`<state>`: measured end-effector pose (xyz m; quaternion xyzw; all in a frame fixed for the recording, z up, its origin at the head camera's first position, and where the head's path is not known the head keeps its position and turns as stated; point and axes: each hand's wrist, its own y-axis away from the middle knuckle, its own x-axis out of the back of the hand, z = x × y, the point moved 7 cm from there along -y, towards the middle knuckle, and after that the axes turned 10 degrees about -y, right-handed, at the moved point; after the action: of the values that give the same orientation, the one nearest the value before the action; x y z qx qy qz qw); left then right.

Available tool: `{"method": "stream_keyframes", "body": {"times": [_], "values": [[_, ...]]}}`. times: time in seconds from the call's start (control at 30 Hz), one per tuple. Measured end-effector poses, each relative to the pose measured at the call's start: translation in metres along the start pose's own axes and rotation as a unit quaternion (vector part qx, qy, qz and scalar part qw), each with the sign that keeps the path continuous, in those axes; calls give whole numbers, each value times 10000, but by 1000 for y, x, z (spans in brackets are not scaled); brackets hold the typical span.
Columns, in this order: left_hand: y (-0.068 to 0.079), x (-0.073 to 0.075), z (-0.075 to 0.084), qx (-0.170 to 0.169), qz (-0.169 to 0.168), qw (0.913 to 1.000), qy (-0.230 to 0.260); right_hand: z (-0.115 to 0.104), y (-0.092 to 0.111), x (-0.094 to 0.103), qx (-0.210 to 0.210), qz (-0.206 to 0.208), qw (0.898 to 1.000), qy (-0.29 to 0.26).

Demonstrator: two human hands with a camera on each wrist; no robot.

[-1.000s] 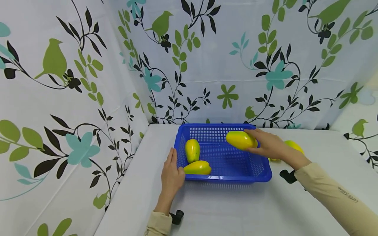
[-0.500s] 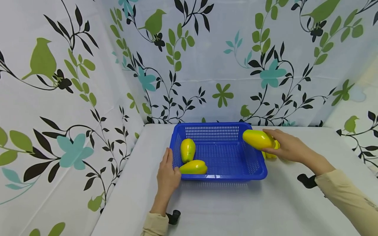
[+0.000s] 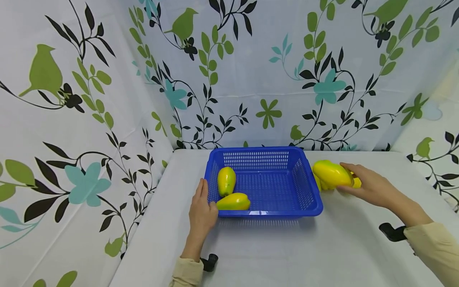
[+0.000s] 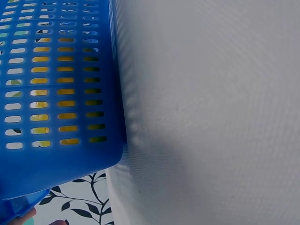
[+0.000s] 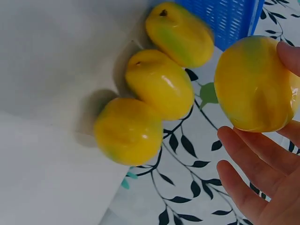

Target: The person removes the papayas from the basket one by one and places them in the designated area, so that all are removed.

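Observation:
A blue plastic basket (image 3: 265,191) stands on the table, with two yellow-green mangoes, one upright (image 3: 226,181) and one lying (image 3: 234,201), at its left end. My left hand (image 3: 202,213) holds the basket's near left corner, thumb at the rim and fingers along the outer side. To the right of the basket, my right hand (image 3: 374,185) grips another mango (image 5: 255,84) between thumb and fingers, above the table. Three more mangoes lie in a row below it in the right wrist view: one by the basket (image 5: 179,35), a middle one (image 5: 159,84) and an end one (image 5: 129,131).
The white table (image 3: 265,251) runs back to a patterned curtain (image 3: 229,79) with birds and leaves, which also hangs along the left side. Through the slots of the basket wall (image 4: 56,93), yellow fruit shows in the left wrist view.
My right hand has carried the mango from over the basket to the right, past the rim, to above the fruit on the table. My left hand stays at the basket's corner.

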<state>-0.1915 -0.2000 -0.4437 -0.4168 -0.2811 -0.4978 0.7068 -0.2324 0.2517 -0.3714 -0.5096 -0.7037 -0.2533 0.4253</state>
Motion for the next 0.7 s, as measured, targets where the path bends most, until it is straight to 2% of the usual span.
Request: {"method": "stream_keyframes", "body": {"times": [0.23, 0.7], "values": [[1, 2, -1, 19, 30, 10000, 32, 15, 15, -16, -223, -102, 9997, -75], [-1, -2, -1, -34, 34, 10000, -5, 18, 19, -52, -314, -283, 9978, -507]]}}
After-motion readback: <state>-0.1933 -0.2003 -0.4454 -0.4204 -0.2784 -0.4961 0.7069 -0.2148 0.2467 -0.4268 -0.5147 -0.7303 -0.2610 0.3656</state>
